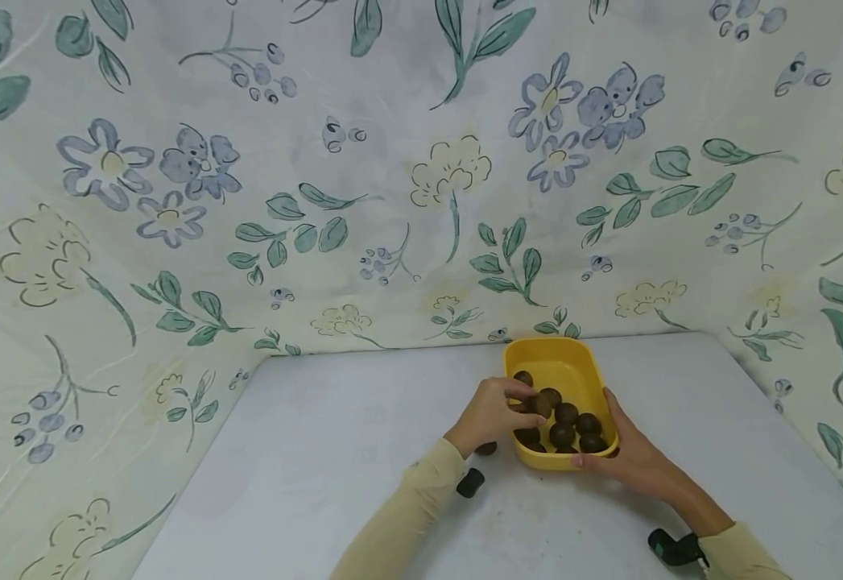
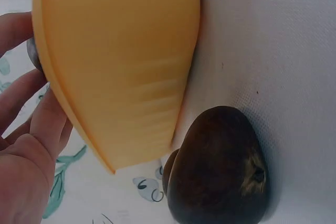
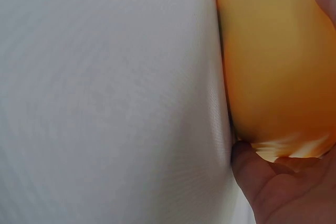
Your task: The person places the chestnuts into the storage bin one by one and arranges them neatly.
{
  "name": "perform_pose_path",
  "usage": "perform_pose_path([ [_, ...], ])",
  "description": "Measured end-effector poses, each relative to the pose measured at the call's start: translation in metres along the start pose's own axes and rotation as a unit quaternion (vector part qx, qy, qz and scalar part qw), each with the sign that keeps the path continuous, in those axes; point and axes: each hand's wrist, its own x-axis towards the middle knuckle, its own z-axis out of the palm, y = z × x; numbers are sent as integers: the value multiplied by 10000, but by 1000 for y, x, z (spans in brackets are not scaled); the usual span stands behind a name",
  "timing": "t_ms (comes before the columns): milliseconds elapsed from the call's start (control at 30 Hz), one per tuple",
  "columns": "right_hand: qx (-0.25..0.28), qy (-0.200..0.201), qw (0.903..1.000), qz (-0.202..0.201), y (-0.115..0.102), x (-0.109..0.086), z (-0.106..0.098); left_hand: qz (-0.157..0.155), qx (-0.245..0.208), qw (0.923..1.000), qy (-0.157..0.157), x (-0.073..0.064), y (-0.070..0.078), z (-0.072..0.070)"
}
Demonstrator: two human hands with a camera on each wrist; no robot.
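A yellow plastic tub (image 1: 559, 372) stands toward the back right of the white table, with several dark brown round fruits (image 1: 566, 413) in it. My left hand (image 1: 489, 411) reaches over the tub's left rim and pinches one dark round fruit (image 1: 540, 405) between thumb and fingers. In the left wrist view, part of a dark fruit (image 2: 33, 55) shows between the fingers at the rim. My right hand (image 1: 634, 459) grips the tub's near right corner, thumb at the front and fingers along the side. The right wrist view shows that thumb (image 3: 247, 163) low against the tub wall.
Outside the tub, beside its left wall, a dark fruit (image 2: 218, 166) with a dry stem scar lies on the table (image 1: 320, 451), another partly hidden behind it. Black wrist devices (image 1: 470, 483) show by both sleeves. A floral cloth (image 1: 392, 201) hangs behind the table.
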Motion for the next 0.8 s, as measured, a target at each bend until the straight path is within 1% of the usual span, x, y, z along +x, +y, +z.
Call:
perform_pose_path([
  [267,-77,-35,9998,174,2,2,0,-36,233,9996,-170,8,2,3],
  [500,-53,-53,9999,153,0,1,0,-63,473,9983,-325,17,1,11],
  [633,-10,-11,10000,7,0,0,-1,-37,761,9960,-460,20,4,14],
  [800,-8,32,10000,-35,2,0,-1,-90,1250,9898,-682,25,9,16],
])
